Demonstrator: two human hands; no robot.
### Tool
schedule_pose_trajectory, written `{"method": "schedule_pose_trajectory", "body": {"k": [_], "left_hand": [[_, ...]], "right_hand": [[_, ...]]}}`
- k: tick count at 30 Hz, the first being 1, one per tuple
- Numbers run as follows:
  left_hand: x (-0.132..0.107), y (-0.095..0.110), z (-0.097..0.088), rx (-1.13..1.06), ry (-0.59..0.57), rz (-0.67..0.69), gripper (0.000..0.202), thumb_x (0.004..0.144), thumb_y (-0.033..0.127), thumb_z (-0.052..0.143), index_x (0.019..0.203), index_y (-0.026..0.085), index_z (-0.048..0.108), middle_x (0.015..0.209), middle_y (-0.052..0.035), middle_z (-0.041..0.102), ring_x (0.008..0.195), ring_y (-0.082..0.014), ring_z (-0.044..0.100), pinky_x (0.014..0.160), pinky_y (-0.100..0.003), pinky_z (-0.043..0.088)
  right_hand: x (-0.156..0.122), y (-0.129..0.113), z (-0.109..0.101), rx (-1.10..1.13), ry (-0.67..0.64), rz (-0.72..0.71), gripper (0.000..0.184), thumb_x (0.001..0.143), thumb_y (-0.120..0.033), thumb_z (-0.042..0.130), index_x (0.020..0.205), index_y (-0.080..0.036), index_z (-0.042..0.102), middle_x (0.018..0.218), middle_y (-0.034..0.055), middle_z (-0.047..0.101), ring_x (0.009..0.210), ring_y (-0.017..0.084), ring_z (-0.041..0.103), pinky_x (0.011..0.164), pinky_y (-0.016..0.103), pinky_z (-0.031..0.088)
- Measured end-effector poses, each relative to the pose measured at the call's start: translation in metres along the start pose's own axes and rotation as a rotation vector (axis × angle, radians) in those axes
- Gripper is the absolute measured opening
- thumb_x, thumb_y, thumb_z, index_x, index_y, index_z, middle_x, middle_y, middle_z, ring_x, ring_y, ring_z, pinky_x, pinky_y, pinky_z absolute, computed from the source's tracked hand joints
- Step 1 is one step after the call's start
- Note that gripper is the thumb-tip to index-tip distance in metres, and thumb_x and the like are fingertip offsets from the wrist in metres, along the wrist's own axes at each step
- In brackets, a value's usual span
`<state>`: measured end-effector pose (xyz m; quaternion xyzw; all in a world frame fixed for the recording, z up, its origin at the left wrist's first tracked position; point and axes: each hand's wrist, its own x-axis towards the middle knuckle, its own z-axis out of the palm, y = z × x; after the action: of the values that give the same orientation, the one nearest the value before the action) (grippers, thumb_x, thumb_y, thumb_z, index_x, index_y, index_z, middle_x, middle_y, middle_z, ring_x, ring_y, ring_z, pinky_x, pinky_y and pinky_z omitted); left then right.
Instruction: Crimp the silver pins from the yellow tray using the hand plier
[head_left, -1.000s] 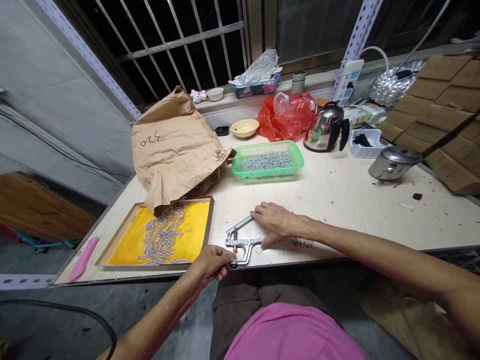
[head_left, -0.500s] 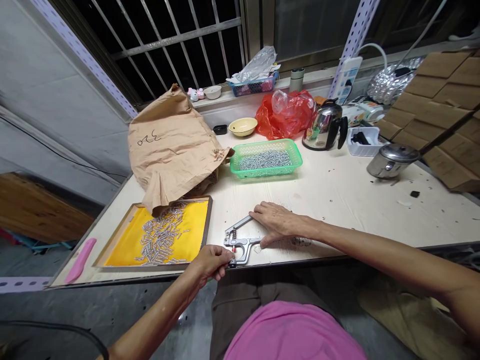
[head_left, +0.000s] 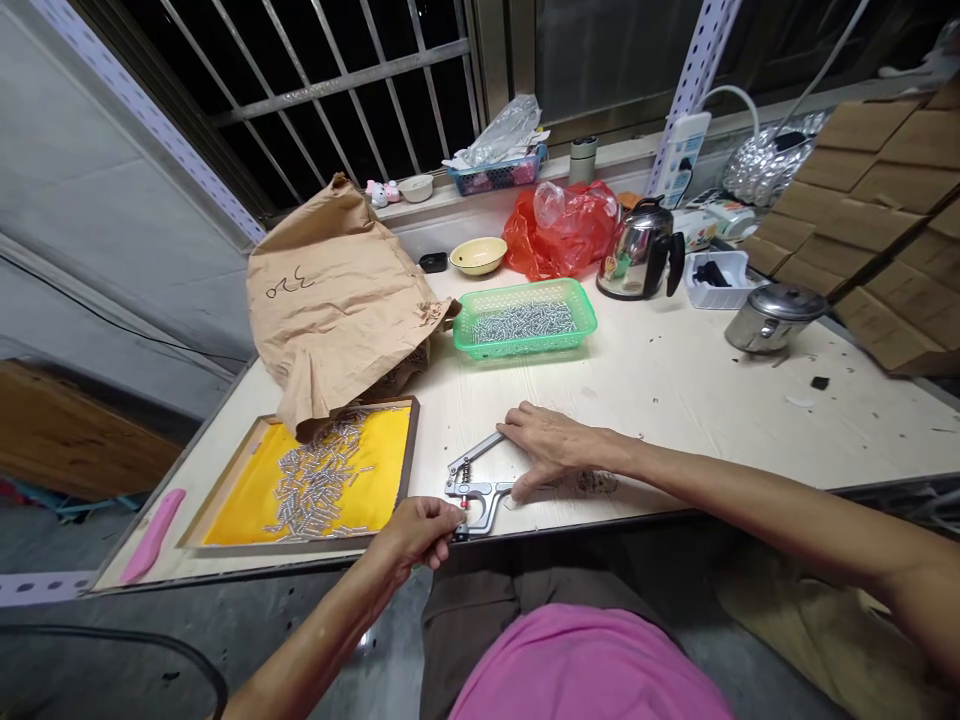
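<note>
Left hand (head_left: 420, 532) and right hand (head_left: 551, 445) meet at a metal press (head_left: 480, 489)

We see the metal press lying at the near edge of the table (head_left: 637, 375), between our two hands. Its two handles stand spread apart, the upper one slanting away toward the right hand. A small spring (head_left: 466, 472) shows near its left end. Our right grip holds the metal press: the fingers rest on the end of the upper handle, and the thumb lies at the lower one. Our left grip is narrow, thumb against forefinger, right at the lower end of the press; whether a small piece is pinched there we cannot tell.

To the left of that hand we have a shallow tray (head_left: 412, 450) with a yellow lining (head_left: 240, 502). Small silvery pieces (head_left: 315, 487) lie heaped along its middle, and a brown paper bag (head_left: 337, 300) overhangs its back rim. A pink object (head_left: 154, 535) lies left of the tray. Beyond the press sits a green basket (head_left: 525, 347) with many silvery bits (head_left: 525, 320) in it. Farther back we find a pale yellow bowl (head_left: 478, 265), a red plastic bag (head_left: 555, 240) and a shiny kettle (head_left: 632, 250). On the right are a lidded pot (head_left: 772, 325) and a white box (head_left: 716, 298).
</note>
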<state>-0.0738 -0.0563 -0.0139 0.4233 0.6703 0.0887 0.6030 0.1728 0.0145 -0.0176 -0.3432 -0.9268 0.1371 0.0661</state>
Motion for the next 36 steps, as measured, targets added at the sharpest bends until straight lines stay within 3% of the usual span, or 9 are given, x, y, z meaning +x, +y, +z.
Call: {"method": "schedule_pose_trajectory", "body": {"k": [3,14,20,24,28,31,34,36], "left_hand": [[0.000,0.002,0.001,0.002,0.008,-0.010,0.055,0.043,0.060,0.074,0.070,0.014,0.056,0.037,0.0082,0.048,0.030,-0.0042,0.040,0.033,-0.016,0.027],[-0.003,0.002,0.002,0.010,0.030,-0.005,0.055,0.044,0.061,0.073,0.068,0.015,0.055,0.035,0.0063,0.050,0.029,-0.0043,0.039,0.033,-0.016,0.028],[-0.003,0.003,0.003,0.002,0.032,-0.006,0.054,0.043,0.060,0.073,0.067,0.016,0.053,0.035,0.0071,0.049,0.029,-0.0044,0.039,0.033,-0.015,0.026],[-0.003,0.004,0.003,0.015,0.042,-0.012,0.053,0.045,0.062,0.071,0.067,0.017,0.052,0.036,0.0062,0.049,0.029,-0.0048,0.039,0.033,-0.016,0.024],[-0.006,0.003,0.005,0.100,0.083,-0.002,0.048,0.055,0.062,0.066,0.067,0.017,0.052,0.038,0.0057,0.050,0.031,-0.0073,0.041,0.036,-0.019,0.029],[-0.015,0.001,0.010,0.369,0.250,0.167,0.041,0.074,0.057,0.051,0.069,0.017,0.056,0.045,0.0015,0.054,0.038,-0.0127,0.050,0.043,-0.025,0.038],[-0.024,0.002,0.019,0.653,0.473,0.547,0.034,0.086,0.044,0.043,0.085,0.016,0.063,0.077,-0.0062,0.064,0.067,-0.0187,0.062,0.065,-0.032,0.048],[-0.023,0.005,0.027,0.777,0.518,0.760,0.028,0.087,0.034,0.045,0.102,0.018,0.062,0.099,-0.0089,0.063,0.091,-0.0221,0.060,0.080,-0.037,0.048]], "right_hand": [[-0.004,-0.003,0.000,-0.026,0.010,-0.002,0.077,0.058,-0.071,0.065,0.105,-0.010,0.055,0.100,0.0133,0.051,0.091,0.027,0.044,0.077,0.038,0.042],[-0.011,-0.016,-0.003,-0.014,0.000,0.089,0.063,0.066,-0.059,0.069,0.105,-0.010,0.057,0.100,0.0130,0.052,0.091,0.026,0.044,0.077,0.036,0.040],[-0.011,-0.002,0.003,0.053,0.016,0.066,0.069,0.066,-0.069,0.062,0.107,-0.013,0.057,0.099,0.0120,0.052,0.091,0.026,0.044,0.076,0.036,0.040],[-0.012,-0.006,0.002,0.009,-0.002,0.063,0.076,0.059,-0.070,0.067,0.105,-0.010,0.056,0.101,0.0134,0.051,0.092,0.027,0.044,0.076,0.037,0.041],[-0.020,-0.023,-0.011,0.062,-0.029,0.114,0.054,0.071,-0.056,0.067,0.100,-0.011,0.057,0.099,0.0120,0.052,0.091,0.025,0.044,0.077,0.036,0.041],[-0.028,-0.033,-0.020,0.133,-0.030,0.104,0.037,0.081,-0.045,0.062,0.097,-0.012,0.055,0.097,0.0109,0.051,0.090,0.023,0.044,0.077,0.034,0.041],[-0.034,-0.036,-0.017,0.137,0.000,0.068,0.028,0.085,-0.038,0.059,0.094,-0.012,0.054,0.096,0.0100,0.051,0.089,0.021,0.044,0.077,0.033,0.040],[-0.036,-0.035,-0.009,0.108,0.040,0.050,0.023,0.086,-0.035,0.058,0.093,-0.013,0.053,0.096,0.0095,0.051,0.089,0.021,0.044,0.078,0.033,0.040]]}}
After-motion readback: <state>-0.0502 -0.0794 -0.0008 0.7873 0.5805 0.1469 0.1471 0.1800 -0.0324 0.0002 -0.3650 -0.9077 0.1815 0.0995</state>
